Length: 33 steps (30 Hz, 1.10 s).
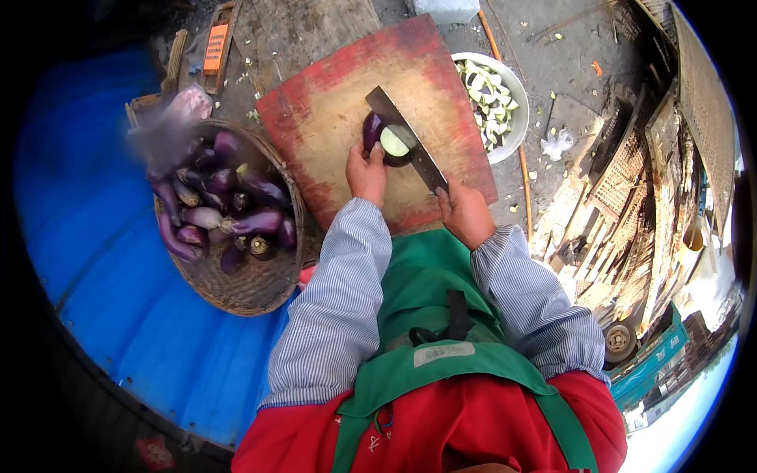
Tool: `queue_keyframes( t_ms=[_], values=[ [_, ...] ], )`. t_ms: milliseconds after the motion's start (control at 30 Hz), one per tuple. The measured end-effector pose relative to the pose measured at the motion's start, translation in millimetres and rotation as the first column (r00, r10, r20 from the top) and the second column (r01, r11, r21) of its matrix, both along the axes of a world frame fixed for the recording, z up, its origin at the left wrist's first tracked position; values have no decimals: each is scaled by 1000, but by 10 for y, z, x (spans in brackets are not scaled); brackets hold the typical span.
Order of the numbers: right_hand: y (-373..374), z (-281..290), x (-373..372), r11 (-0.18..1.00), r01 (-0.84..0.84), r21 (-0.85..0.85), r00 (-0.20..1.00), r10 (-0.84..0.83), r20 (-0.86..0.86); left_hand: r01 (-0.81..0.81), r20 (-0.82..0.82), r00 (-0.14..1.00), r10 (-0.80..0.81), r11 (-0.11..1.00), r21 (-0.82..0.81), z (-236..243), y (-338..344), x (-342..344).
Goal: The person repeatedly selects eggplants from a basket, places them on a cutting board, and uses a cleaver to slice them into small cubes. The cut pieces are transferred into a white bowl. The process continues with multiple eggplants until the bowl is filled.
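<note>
Outdoors, and on my distant feed I'm looking straight down: grey, littered ground (544, 31) up top and to the right, one ridged blue surface (102, 236) sweeping down the left. Centre stage, one big board (315, 118), red round its rim, worn pale in the middle, sitting askew! Left of it, one round wicker basket (236, 298) of purple eggplants (254, 221); I make it more than ten, overlapping too much for an exact count. Over on the right, one pale bowl (520, 126) of cut chunks (490, 102), too jumbled to number.

Now two hands! My right hand (468, 213) is wrapped round the handle of one cleaver (420, 162), its blade slanting away to the upper left. My left hand (367, 175) pinches one cut eggplant (393, 142) mid-board, right by the blade. One pale oval face is turned up at me; beside it, a dark purple part (373, 128) points away from the body, long axis running roughly that way. Fingers and steel hide the rest.
</note>
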State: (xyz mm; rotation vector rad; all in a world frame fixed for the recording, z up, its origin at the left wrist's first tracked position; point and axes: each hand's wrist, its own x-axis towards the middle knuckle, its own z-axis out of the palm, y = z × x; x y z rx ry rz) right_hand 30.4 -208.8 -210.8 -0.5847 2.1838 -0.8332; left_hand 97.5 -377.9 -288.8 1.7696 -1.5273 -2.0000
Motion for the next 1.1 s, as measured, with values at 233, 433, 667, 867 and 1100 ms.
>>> queue_keyframes(
  t_ms=[233, 433, 667, 867, 1100],
  values=[
    [-115, 70, 128, 981, -164, 103, 982, 172, -76, -173, 18, 985, 172, 978, 114, 40, -37, 29],
    [-271, 28, 171, 975, -219, 36, 964, 222, -148, -101, 34, 994, 99, 994, 36, 58, -85, 47],
    [-494, -167, 74, 962, -271, 19, 957, 271, -100, 9, -26, 1000, -8, 999, 50, 154, -225, 90],
    [-576, -96, 61, 967, -252, 45, 961, 255, -102, 370, -28, 886, -464, 741, -560, 432, -168, 186],
    [-614, 128, -31, 948, -293, 123, 949, 305, -87, 271, -145, 917, -372, 846, -459, 241, -253, 233]
  ],
)
